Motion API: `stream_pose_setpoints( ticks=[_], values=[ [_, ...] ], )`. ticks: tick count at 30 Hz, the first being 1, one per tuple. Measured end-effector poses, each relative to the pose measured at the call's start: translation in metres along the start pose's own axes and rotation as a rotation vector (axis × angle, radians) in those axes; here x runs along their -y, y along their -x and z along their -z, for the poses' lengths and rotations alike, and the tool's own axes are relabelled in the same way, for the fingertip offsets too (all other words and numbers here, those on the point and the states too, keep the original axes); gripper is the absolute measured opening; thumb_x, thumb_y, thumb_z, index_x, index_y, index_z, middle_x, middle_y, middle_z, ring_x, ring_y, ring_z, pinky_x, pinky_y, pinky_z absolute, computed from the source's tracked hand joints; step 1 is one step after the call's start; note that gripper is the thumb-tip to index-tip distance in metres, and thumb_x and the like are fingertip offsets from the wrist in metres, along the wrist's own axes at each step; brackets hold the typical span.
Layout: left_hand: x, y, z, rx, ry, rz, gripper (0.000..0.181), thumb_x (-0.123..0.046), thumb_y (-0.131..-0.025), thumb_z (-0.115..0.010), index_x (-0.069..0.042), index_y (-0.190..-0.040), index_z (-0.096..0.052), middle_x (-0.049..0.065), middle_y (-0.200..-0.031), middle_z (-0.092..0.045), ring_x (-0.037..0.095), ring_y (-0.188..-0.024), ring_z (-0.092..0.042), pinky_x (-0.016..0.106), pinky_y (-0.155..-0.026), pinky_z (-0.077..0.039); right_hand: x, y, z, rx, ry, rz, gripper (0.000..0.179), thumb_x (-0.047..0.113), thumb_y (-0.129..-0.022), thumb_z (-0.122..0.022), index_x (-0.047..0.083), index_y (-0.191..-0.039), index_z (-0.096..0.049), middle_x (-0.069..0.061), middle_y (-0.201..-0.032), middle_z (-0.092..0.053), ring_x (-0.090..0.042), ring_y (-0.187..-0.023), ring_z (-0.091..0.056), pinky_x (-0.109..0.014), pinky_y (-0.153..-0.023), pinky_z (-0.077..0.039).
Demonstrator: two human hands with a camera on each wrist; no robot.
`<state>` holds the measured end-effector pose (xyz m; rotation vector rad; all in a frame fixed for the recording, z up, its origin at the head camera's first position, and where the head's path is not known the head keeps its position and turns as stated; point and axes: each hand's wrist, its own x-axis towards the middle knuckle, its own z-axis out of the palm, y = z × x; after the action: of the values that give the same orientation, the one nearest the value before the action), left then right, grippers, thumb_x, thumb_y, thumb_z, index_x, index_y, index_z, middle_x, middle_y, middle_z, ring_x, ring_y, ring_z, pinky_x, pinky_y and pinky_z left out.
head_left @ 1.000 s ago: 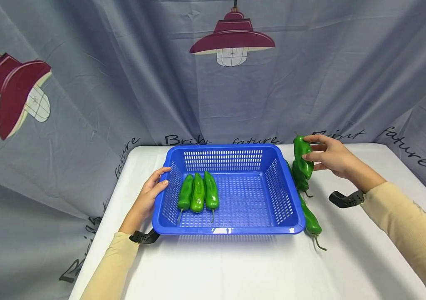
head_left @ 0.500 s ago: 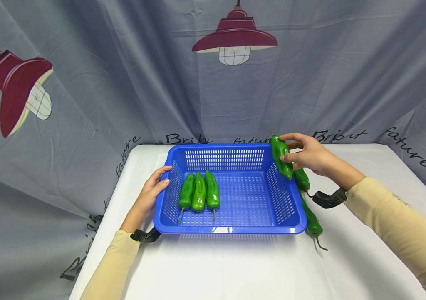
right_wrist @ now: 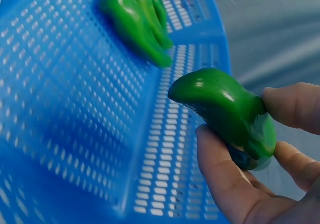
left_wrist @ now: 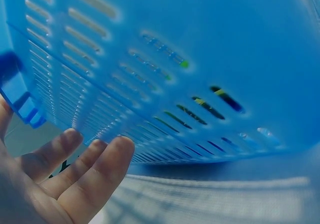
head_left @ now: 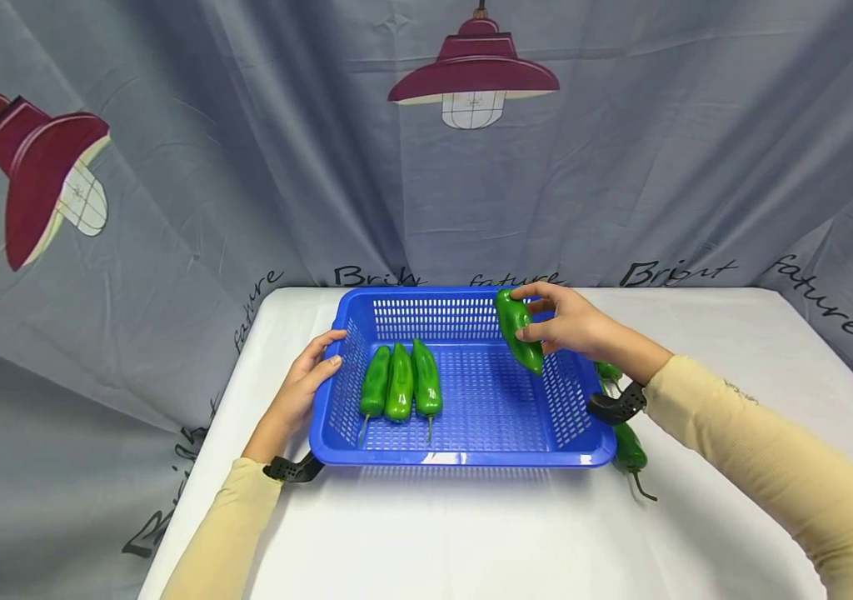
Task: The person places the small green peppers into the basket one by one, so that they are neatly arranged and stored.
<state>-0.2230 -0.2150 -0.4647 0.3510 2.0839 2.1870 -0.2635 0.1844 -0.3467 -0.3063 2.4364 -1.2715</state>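
Note:
A green pepper (head_left: 519, 332) is pinched between the thumb and fingers of my right hand (head_left: 572, 321), held up over the right half of the blue plastic basket (head_left: 464, 459). The right wrist view shows the same pepper (right_wrist: 220, 98) tilted, its blunt tip pointing at the basket floor. Three green peppers (head_left: 400, 383) lie side by side inside, toward the left wall. At the left rim my left hand (head_left: 299, 387) grips the basket. In the left wrist view several fingers (left_wrist: 95, 179) lie along the outside of its slotted wall.
Right of the basket, another green pepper (head_left: 629, 450) lies on the white table (head_left: 434, 533). A further pepper (head_left: 608, 372) shows partly behind my right wrist. A grey curtain (head_left: 284, 150) printed with red lamps hangs behind the table.
My right hand has carried the pepper leftward from the table beyond the right rim to over the basket. The left hand has stayed at the left rim.

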Motion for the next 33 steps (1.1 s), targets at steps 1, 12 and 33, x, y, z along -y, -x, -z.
stream_pose_setpoints(
  ticks=[1, 12, 33],
  values=[
    [0.0, 0.0, 0.0, 0.002, 0.001, 0.0, 0.039, -0.01, -0.104, -0.045, -0.024, -0.14, -0.049, 0.026, -0.161, -0.027, 0.01, -0.116, -0.058, 0.026, -0.088, -0.061, 0.0, -0.001, -0.003, 0.007, -0.001, 0.004, 0.064, 0.005, -0.093, -0.069, 0.006, -0.151, -0.041, -0.032, -0.142, -0.049, -0.029, -0.098, -0.07, -0.037, -0.07, -0.063],
    [0.002, -0.001, 0.0, 0.011, 0.016, -0.002, 0.038, -0.01, -0.104, -0.045, -0.028, -0.138, -0.051, 0.027, -0.159, -0.028, 0.01, -0.115, -0.059, 0.026, -0.087, -0.061, -0.002, -0.011, -0.03, 0.014, 0.015, 0.005, 0.063, 0.006, -0.092, -0.071, 0.011, -0.149, -0.044, -0.029, -0.141, -0.051, -0.037, -0.107, -0.068, -0.044, -0.078, -0.065],
    [0.001, -0.002, 0.0, -0.006, 0.003, 0.001, 0.039, -0.009, -0.104, -0.047, -0.028, -0.137, -0.051, 0.025, -0.16, -0.03, 0.015, -0.118, -0.055, 0.026, -0.087, -0.061, 0.001, -0.031, -0.078, 0.088, -0.026, -0.063, 0.061, -0.001, -0.088, -0.073, 0.009, -0.144, -0.05, -0.029, -0.134, -0.053, -0.04, -0.111, -0.066, -0.041, -0.074, -0.066]
  ],
)
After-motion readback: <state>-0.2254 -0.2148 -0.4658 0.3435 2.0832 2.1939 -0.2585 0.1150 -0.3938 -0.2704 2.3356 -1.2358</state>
